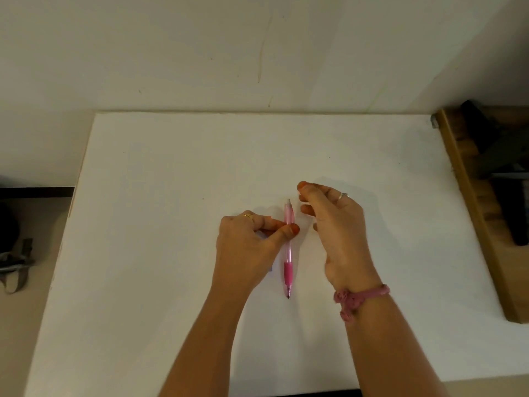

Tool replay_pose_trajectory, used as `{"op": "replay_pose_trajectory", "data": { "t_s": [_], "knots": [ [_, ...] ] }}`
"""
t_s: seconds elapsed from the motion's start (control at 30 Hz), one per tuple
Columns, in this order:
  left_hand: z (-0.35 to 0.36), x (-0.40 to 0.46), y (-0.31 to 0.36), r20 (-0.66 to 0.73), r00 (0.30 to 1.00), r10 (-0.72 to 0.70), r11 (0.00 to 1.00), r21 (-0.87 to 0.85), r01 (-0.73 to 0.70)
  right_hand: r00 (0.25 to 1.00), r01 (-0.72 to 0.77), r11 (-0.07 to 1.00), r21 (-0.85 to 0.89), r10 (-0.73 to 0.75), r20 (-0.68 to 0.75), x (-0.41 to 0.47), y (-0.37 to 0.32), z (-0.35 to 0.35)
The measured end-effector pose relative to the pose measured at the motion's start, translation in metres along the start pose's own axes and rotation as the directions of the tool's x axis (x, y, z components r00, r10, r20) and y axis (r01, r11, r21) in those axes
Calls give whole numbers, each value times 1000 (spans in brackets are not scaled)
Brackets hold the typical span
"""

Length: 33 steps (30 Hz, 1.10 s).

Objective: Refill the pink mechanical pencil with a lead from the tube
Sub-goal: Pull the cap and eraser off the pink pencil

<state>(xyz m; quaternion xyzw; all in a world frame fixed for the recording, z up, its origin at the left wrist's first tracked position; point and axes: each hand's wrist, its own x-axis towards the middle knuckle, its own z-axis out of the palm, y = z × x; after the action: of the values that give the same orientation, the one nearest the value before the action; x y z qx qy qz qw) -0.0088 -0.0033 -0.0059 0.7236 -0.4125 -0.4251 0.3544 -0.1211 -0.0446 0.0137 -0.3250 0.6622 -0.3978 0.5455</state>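
Note:
The pink mechanical pencil [288, 253] lies lengthwise on the white board [171, 224], its tip toward me and its pale top end pointing away. My left hand [246, 250] pinches the clear pink barrel between thumb and forefinger, a little above the middle. My right hand [335, 227] hovers just right of the pencil's top end with its fingers curled and apart, and I see nothing between them. A small blue edge [270, 269] peeks out from under my left palm; I cannot tell what it is. No lead tube is plainly visible.
The board lies against a pale wall [257, 53]. A wooden shelf [472, 210] with dark objects runs along the board's right edge. Grey straps [17, 265] lie on the surface left of the board.

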Motion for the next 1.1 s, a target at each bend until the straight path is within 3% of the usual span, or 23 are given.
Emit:
{"op": "replay_pose_trajectory", "data": {
  "t_s": [0.07, 0.17, 0.3, 0.4, 0.53, 0.6, 0.73, 0.83, 1.1],
  "knots": [
    [-1, 0, 0, 1, 1000, -17, 1000, -9, 18, 998, 67, 965, -255, -69, -1, 4, -1, -14],
    [-2, 1, 1, 2, 999, -36, 999, -12, 36, 996, 93, 796, -598, -77, 53, 8, 2, -34],
    [-1, 0, 3, -5, 999, -32, 999, 16, 32, 992, 124, 705, -698, -100, 75, 8, 7, -37],
    [-2, 0, 3, -9, 1000, -21, 999, 27, 21, 993, 115, 742, -661, -96, 66, 10, 5, -38],
    [-1, 0, 2, -7, 1000, -29, 999, 25, 29, 978, 185, 860, -475, -210, 1, 11, -1, -32],
    [0, 0, 2, -5, 1000, -22, 999, 40, 22, 979, 201, 894, -400, -199, 46, 8, -3, -22],
    [1, 2, -1, 5, 1000, -7, 999, 49, 7, 969, 239, 868, -435, -187, 159, 3, 3, -4],
    [2, 2, 0, 10, 1000, 13, 998, 67, -13, 969, 246, 868, -431, -201, 147, 5, 6, 1],
    [2, 1, -1, 23, 1000, 16, 998, 53, -17, 975, 217, 953, -213, -203, 85, 3, 6, 9]
  ]
}}
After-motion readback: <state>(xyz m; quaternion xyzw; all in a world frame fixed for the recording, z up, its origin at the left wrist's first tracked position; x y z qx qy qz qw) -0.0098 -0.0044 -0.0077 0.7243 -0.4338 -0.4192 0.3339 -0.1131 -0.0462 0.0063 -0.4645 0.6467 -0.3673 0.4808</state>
